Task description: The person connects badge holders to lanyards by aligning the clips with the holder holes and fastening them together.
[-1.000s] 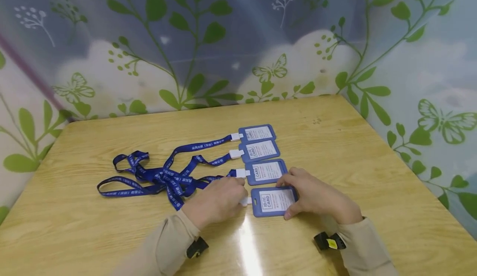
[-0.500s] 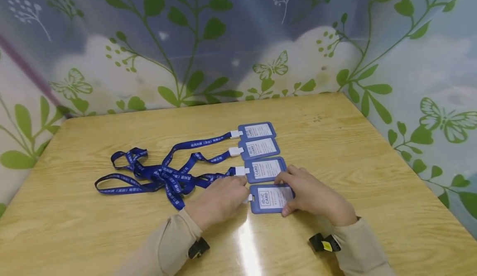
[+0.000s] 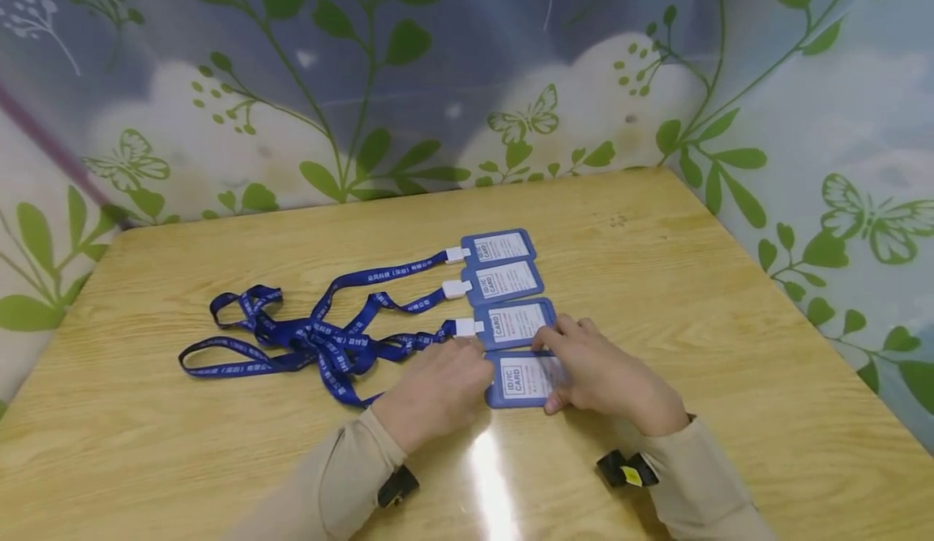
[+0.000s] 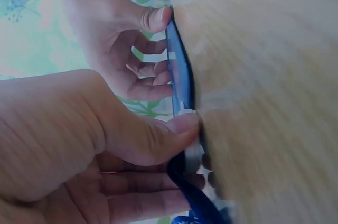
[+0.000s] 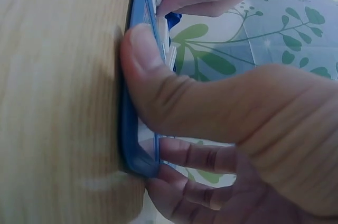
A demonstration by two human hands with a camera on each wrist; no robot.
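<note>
Nearest the person lies a blue ID card holder (image 3: 514,383) with a white card in it. My right hand (image 3: 613,379) grips its right end, thumb (image 5: 145,49) on the near edge and fingers on the far edge. At the holder's left end my left hand (image 3: 438,387) pinches the white clip (image 4: 193,152) of its blue lanyard (image 4: 198,197); in the head view this clip is hidden under the hand. Beyond it, three more blue card holders (image 3: 516,324) lie in a column, their white clips (image 3: 467,328) pointing left.
Blue printed lanyards (image 3: 332,346) lie tangled on the left of the wooden table (image 3: 693,281). Patterned wall panels (image 3: 438,119) with leaves and butterflies stand behind the table and at its sides.
The nearest card holder has shifted slightly left and closer to the one beyond it. Its white clip, partly visible before, is now covered by my left hand. The head view has tilted slightly.
</note>
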